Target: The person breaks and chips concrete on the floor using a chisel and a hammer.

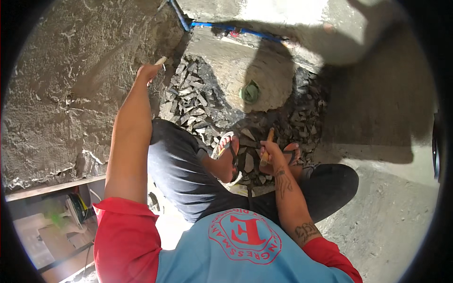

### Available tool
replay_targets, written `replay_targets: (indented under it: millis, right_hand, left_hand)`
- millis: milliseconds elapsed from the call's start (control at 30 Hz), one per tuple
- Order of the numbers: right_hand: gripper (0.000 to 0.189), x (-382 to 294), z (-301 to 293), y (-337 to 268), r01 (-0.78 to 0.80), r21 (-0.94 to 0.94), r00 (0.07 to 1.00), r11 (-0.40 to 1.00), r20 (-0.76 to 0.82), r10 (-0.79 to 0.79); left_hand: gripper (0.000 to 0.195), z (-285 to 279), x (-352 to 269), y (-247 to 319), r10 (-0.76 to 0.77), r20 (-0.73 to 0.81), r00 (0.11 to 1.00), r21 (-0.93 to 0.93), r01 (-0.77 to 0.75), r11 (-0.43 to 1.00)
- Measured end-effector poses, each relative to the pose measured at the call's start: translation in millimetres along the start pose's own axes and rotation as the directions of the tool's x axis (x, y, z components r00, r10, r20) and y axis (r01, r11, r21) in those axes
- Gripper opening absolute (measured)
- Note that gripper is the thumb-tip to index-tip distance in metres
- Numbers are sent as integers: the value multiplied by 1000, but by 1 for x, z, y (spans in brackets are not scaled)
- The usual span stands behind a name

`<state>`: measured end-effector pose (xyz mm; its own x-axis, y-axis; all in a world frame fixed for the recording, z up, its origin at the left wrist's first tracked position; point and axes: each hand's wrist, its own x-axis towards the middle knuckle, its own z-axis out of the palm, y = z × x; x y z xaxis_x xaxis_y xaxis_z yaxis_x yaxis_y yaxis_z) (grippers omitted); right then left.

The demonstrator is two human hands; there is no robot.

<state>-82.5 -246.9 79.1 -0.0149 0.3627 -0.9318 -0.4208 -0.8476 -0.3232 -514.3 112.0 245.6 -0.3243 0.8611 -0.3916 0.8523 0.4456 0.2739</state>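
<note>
My left hand reaches out along the rough cement wall at the left, closed around a pale, handle-like object. What tool this is, I cannot tell. My right hand grips a wooden tool handle low over the ground between my feet. Whatever sits at the handle's far end is lost in shadow. Beneath it lies broken grey stone, with more angular stone chips heaped along the wall. A smoothed mound of mortar rises ahead, with a green wrapped or covered stub in it.
Blue pipe with a red valve handle runs along the back. My feet in flip-flops stand on the stones. A grey cement surface is at right. At lower left, an opening shows a clothes iron.
</note>
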Motion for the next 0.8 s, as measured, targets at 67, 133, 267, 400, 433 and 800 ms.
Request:
replay_targets:
  millis: [67,133,267,400,433,800]
  right_hand:
    - [22,11,-3,3,33,71,999,997,30,-35]
    - [22,13,-9,4,16,97,1000,995,18,-18]
    - [21,20,-10,1,-70,184,997,980,21,68]
    - [18,12,-5,1,-14,147,1000,989,8,13]
    - [18,13,-6,2,-16,153,1000,988,19,13]
    - [20,8,-6,-1,-35,184,999,982,-2,36]
  left_hand:
    - [55,-6,3,-6,16,7,1000,57,-17,998]
    - [52,2,-4,0,17,17,1000,26,-17,1000]
    - [47,-3,-11,5,-28,-6,1000,-36,28,999]
    - [43,-2,-14,10,-64,-20,998,-3,64,998]
    - [43,-1,-13,11,-26,-26,999,20,26,999]
    - [53,2,-5,11,-34,-5,999,124,35,992]
